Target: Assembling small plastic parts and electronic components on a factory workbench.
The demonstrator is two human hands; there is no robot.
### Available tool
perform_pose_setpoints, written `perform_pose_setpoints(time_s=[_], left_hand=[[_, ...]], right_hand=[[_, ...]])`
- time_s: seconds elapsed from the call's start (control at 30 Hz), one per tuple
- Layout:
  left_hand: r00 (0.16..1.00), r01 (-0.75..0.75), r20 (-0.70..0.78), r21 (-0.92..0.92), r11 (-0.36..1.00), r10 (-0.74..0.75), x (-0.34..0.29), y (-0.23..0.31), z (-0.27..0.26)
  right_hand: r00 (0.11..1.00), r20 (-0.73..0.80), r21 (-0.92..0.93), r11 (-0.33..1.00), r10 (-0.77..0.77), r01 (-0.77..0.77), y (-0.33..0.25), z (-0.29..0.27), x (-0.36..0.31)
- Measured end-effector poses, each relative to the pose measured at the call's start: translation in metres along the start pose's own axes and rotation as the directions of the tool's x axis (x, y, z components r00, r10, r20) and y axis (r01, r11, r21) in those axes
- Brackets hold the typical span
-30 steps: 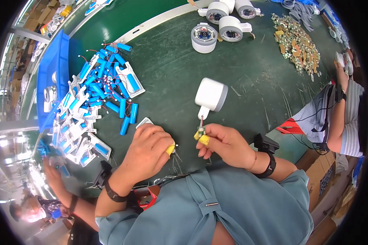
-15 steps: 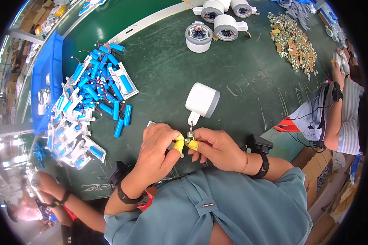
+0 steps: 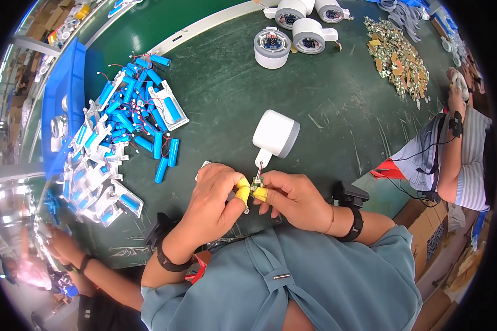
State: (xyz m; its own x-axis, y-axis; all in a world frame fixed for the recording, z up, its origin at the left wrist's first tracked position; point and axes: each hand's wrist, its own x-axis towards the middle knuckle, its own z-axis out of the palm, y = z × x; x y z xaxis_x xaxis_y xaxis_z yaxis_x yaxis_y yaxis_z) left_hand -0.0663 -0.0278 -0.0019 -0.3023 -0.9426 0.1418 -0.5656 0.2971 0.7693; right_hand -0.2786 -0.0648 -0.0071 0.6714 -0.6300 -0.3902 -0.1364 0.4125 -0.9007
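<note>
My right hand (image 3: 295,203), with yellow tape round a fingertip, pinches a small green circuit board (image 3: 257,182). Wires (image 3: 261,167) run from that board up to the short handle of a white round-bodied device (image 3: 275,134), which lies on its side just beyond my hands. Closed at the board's left edge, my left hand (image 3: 212,201) also wears yellow tape; its fingers hide whatever they pinch. A white edge (image 3: 204,164) shows behind the left knuckles, mostly covered by the hand.
Blue battery cells (image 3: 158,144) and white holders (image 3: 99,171) pile up at left beside a blue bin (image 3: 66,99). More white devices (image 3: 272,49) stand at the far side. Small boards (image 3: 395,60) form a heap at far right. Co-workers' arms (image 3: 453,160) appear at both sides.
My hands stay together at the small board with only slight finger shifts. The view has moved a little. At lower left, a co-worker's hand has moved.
</note>
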Motion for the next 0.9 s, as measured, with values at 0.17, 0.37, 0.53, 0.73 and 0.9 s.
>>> perform_pose_setpoints(time_s=[0.17,0.37,0.53,0.73,0.9], left_hand=[[0.998,-0.027,-0.056,-0.029,0.999,0.025,0.002,0.0,0.003],[0.966,0.063,-0.253,0.043,0.997,-0.05,-0.006,0.011,0.014],[0.965,0.048,-0.26,0.047,0.998,-0.034,-0.008,0.015,0.021],[0.966,-0.015,-0.255,0.138,0.99,0.05,-0.006,0.013,0.023],[0.976,-0.032,-0.214,0.09,0.995,0.051,-0.004,0.009,0.02]], right_hand=[[0.996,-0.081,-0.041,0.998,-0.045,0.041,0.0,0.006,0.004],[0.926,-0.165,-0.352,0.898,-0.339,0.265,0.012,0.012,0.014],[0.886,-0.193,-0.416,0.853,-0.422,0.316,0.018,0.017,0.017],[0.877,-0.19,-0.445,0.835,-0.442,0.324,0.02,0.018,0.019],[0.867,-0.215,-0.438,0.838,-0.45,0.326,0.023,0.017,0.02]])
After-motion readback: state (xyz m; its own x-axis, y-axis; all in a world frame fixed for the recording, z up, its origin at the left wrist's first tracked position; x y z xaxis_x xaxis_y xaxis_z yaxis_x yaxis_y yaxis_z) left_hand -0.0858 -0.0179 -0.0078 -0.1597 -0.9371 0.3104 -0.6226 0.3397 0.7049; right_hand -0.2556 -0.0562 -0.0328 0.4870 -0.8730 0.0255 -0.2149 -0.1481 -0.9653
